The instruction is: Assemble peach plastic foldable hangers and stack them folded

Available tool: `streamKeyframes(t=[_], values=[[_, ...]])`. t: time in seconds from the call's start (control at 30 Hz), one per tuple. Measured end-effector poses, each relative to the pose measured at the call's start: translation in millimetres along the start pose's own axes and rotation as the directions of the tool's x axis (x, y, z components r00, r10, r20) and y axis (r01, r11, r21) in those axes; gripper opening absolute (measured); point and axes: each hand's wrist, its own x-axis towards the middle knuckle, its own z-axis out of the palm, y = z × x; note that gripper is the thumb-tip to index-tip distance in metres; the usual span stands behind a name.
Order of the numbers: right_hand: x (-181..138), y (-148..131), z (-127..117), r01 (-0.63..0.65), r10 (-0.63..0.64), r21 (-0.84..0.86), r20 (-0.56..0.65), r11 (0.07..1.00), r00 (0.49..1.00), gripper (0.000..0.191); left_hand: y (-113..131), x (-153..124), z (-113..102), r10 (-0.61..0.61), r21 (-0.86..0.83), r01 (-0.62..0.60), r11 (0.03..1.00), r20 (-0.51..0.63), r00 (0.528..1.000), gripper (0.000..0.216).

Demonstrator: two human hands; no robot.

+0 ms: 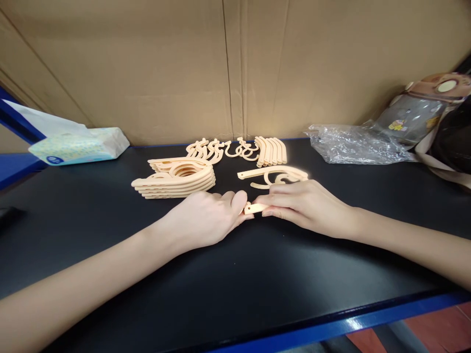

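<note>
Both of my hands meet low over the black table. My right hand (pixel 307 208) is closed round a cream plastic hanger arm (pixel 255 208), whose end with a small hole sticks out toward the left. My left hand (pixel 208 215) pinches at that same end, and a small cream bit shows by its thumb. My fingers cover most of what they hold. Just behind my right hand lie a loose hanger arm (pixel 270 171) and some curved pieces. A stack of folded hangers (pixel 172 181) rests beyond my left hand.
Along the back are hanger hooks (pixel 206 149) and a row of hanger arms (pixel 272 149). A tissue pack (pixel 84 145) stands left. Crumpled clear plastic (pixel 353 144), a bottle (pixel 414 113) and a dark strapped item (pixel 454 137) are right. Cardboard (pixel 147 73) walls the back.
</note>
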Motion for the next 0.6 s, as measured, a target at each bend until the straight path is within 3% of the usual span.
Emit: streamKeyframes(t=[0.4, 0.6], values=[[-1.3, -3.5, 0.3, 0.014, -0.014, -0.016, -0.040, 1.000, 0.999, 0.032, -2.4, -1.8, -0.1, -0.003, -0.075, 0.009, 0.997, 0.071, 0.997, 0.039], [-1.9, -4.6, 0.9, 0.014, -0.017, -0.049, -0.059, 0.999, 0.998, 0.030, -2.7, -0.5, 0.4, 0.003, -0.118, 0.000, 0.993, 0.027, 1.000, 0.037]])
